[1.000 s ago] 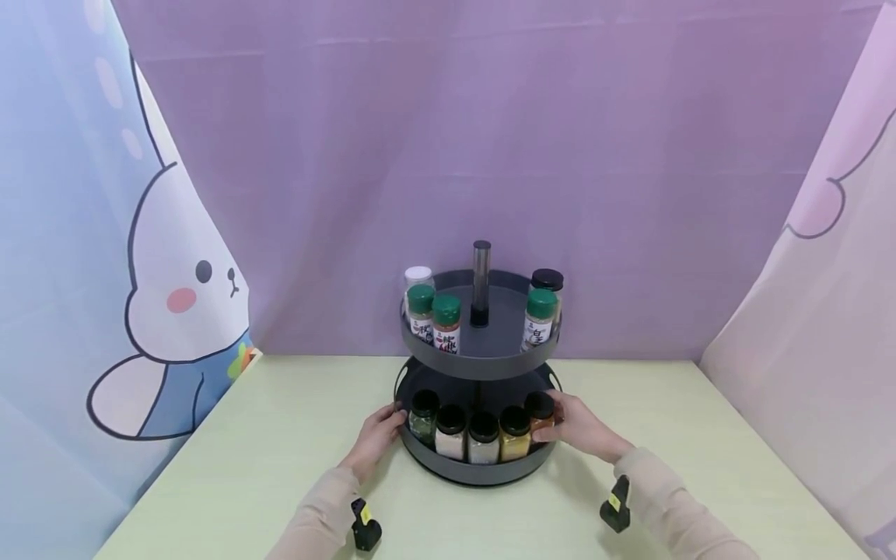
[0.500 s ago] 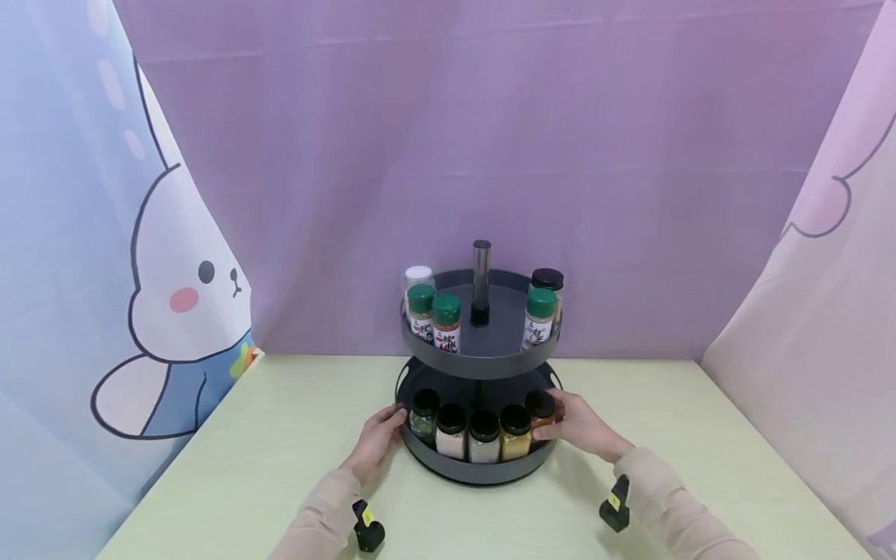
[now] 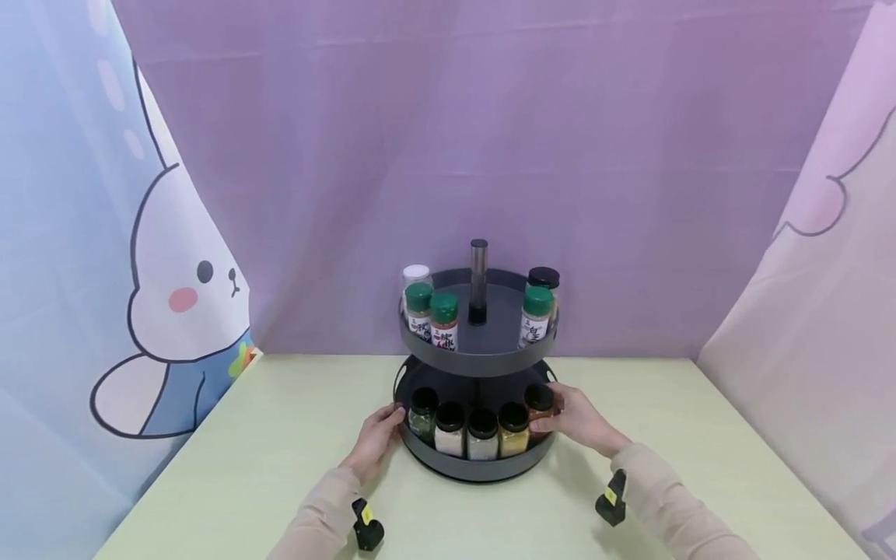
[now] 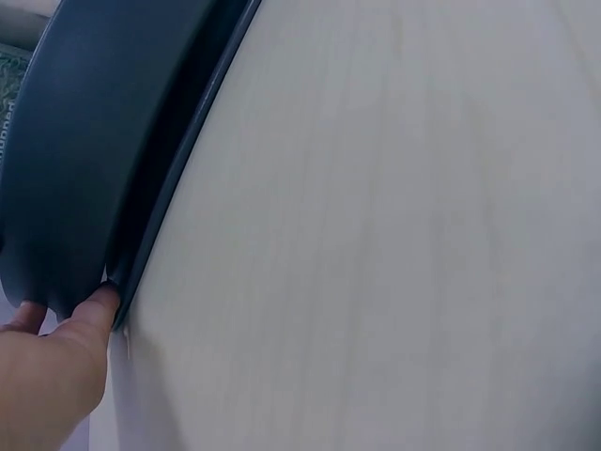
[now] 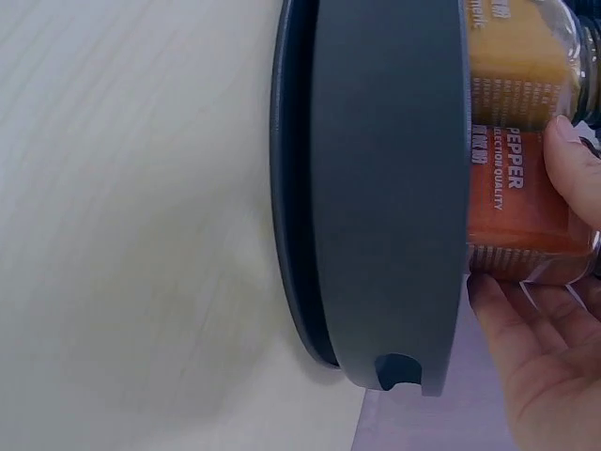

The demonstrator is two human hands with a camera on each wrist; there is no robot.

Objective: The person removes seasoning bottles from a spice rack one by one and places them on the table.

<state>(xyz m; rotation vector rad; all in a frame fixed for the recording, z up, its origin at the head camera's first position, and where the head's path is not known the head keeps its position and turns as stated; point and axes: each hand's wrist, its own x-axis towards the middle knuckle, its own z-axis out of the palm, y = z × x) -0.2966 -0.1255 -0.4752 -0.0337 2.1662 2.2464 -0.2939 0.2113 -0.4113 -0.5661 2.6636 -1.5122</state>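
In the head view, the lower tray (image 3: 476, 470) was seated on the worktop (image 3: 280, 435), beneath the upper tray (image 3: 479, 364), which carried five bottles (image 3: 444, 319). The right hand (image 3: 579, 420) held the red jar (image 3: 541, 420) at the right end of the front row of black-capped jars (image 3: 482, 435), beside the yellow jar (image 3: 514, 433). The left hand (image 3: 376, 437) gripped the lower tray's left edge. In the left wrist view, two digits bore against that edge; the other fingers were hidden. In the right wrist view, thumb and fingers clasped opposite sides of the red jar, marked "PEPPER"; the tray wall concealed its base.
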